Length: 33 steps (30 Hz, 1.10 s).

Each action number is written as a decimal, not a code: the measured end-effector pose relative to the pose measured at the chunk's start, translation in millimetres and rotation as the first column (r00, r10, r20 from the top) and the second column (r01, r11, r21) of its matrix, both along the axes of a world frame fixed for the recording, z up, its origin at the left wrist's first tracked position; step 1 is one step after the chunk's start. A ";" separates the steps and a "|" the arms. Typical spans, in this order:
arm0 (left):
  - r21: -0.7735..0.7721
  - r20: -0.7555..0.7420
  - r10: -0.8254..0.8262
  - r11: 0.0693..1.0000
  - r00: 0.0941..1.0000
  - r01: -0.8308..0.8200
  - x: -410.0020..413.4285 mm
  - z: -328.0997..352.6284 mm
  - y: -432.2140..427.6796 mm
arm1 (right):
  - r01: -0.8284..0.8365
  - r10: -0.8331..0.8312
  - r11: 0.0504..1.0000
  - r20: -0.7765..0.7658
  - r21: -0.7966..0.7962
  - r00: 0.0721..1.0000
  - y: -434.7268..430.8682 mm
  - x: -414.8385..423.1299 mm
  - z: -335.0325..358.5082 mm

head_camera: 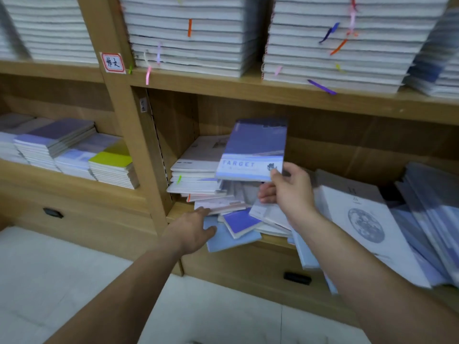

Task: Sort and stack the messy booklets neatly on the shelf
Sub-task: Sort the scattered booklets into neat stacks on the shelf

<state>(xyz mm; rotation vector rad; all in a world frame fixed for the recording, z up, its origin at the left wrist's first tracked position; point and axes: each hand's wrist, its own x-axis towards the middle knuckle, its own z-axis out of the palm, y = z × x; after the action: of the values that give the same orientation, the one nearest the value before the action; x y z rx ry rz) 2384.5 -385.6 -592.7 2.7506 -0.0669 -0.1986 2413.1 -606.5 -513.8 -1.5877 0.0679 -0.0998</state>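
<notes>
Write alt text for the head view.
A person's right hand pinches a blue TARGET booklet by its corner above a messy booklet pile on a wooden shelf, while the left hand touches the pile's front. Neat stacks sit above.

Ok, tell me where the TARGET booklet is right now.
In the head view, the TARGET booklet is held up mid-frame in the lower middle shelf bay. The right hand pinches its lower right corner, just above the messy pile.
</notes>
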 end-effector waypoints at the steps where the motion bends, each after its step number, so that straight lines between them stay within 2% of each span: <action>1: 0.010 -0.012 0.009 1.000 1.000 -0.009 -2.0 -0.6 3.0 | -0.007 0.009 0.999 -0.027 0.043 1.000 16.5 11.7 1.0; 4: 0.040 -0.040 0.013 0.999 0.999 -0.012 -5.6 -3.4 9.7 | -0.074 0.096 0.984 -0.133 0.162 0.986 63.9 43.7 4.0; 5: 0.041 -0.040 0.006 0.999 0.999 -0.004 -5.5 -5.1 11.6 | -0.112 0.133 0.984 -0.151 0.142 0.980 74.5 50.0 3.2; 8: 0.019 -0.035 -0.007 1.000 0.999 0.008 -0.8 -10.8 17.7 | -0.173 0.158 0.972 -0.107 -0.161 0.982 82.1 54.7 -15.9; 11: 0.006 -0.017 -0.027 1.000 0.999 0.027 6.6 -13.5 17.6 | -0.149 0.147 0.891 -0.039 -0.429 0.988 53.6 40.4 -55.8; 14: 0.021 -0.015 -0.053 0.998 0.998 0.053 15.3 -16.6 12.6 | -0.192 0.126 0.839 -0.162 -0.509 0.979 15.7 23.1 -88.6; 18: 0.020 -0.020 -0.063 0.998 0.998 0.063 20.3 -22.0 6.9 | -0.219 0.123 0.776 -0.197 -0.592 0.973 -0.1 13.1 -100.9; 23: -0.008 -0.018 -0.058 0.998 0.998 0.058 18.5 -24.8 8.5 | -0.287 0.121 0.770 -0.310 -0.570 0.943 2.8 -8.7 -120.6; 25: -0.014 -0.004 -0.066 0.998 0.998 0.066 16.2 -25.3 7.7 | -0.291 0.134 0.818 -0.329 -0.497 0.935 3.6 -14.7 -127.8; 28: 0.045 0.026 -0.136 0.990 0.990 0.134 9.7 -26.1 3.4 | -0.222 0.100 0.876 -0.290 -0.428 0.952 10.7 -13.2 -129.0; 33: 0.086 0.036 -0.184 0.980 0.982 0.180 0.2 -34.1 7.9 | -0.123 0.013 0.918 -0.281 -0.377 0.960 26.1 -18.4 -130.4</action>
<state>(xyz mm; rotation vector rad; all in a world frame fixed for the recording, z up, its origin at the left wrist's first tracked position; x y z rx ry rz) 2384.7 -377.7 -626.8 2.8306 -0.3304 -0.1945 2394.7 -580.4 -644.2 -1.9965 0.2192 0.1743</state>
